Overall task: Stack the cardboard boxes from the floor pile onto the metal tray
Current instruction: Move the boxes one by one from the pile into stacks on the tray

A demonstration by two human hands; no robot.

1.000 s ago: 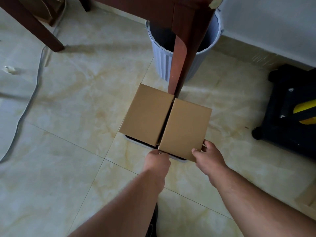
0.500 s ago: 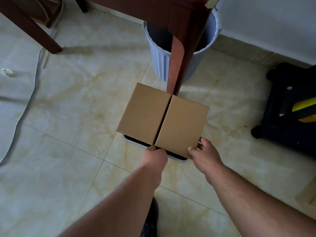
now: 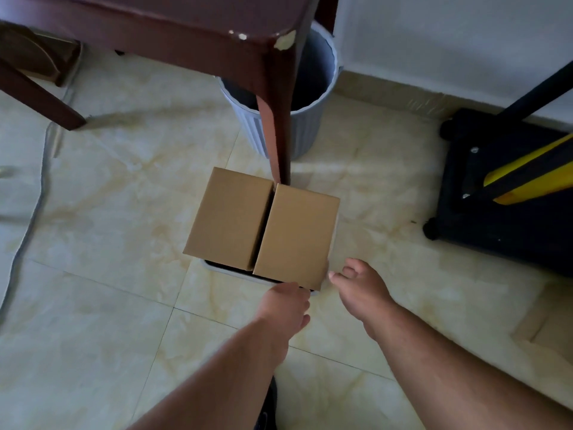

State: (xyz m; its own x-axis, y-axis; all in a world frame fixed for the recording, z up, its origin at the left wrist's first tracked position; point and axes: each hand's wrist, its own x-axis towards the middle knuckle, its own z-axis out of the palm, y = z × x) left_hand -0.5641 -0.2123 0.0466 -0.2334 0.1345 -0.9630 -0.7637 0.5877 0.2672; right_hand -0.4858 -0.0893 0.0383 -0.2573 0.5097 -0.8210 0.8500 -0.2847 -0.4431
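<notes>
Two cardboard boxes [image 3: 262, 226] set side by side atop the metal tray [image 3: 217, 268] by the table leg [image 3: 277, 131]; left hand [image 3: 286, 302] at the tray's near rim, grip undeterminable; right hand [image 3: 361, 288] loosely open, empty, beside the right box's corner; floor pile unseen, remainder unknown.

A lived-in room of a home or small office, seen from above at floor level; glossy cream marble-look floor tiles [image 3: 102, 218] with thin grout lines; a dark red-brown wooden table [image 3: 173, 35], its corner chipped pale, standing on slim legs; a ribbed grey plastic waste bin [image 3: 305, 125] tucked under it against a plain white wall [image 3: 449, 41]; a grey cable [image 3: 34, 212] trailing across the tiles; a black wheeled base [image 3: 496, 218] with a yellow bar parked by the wall.
</notes>
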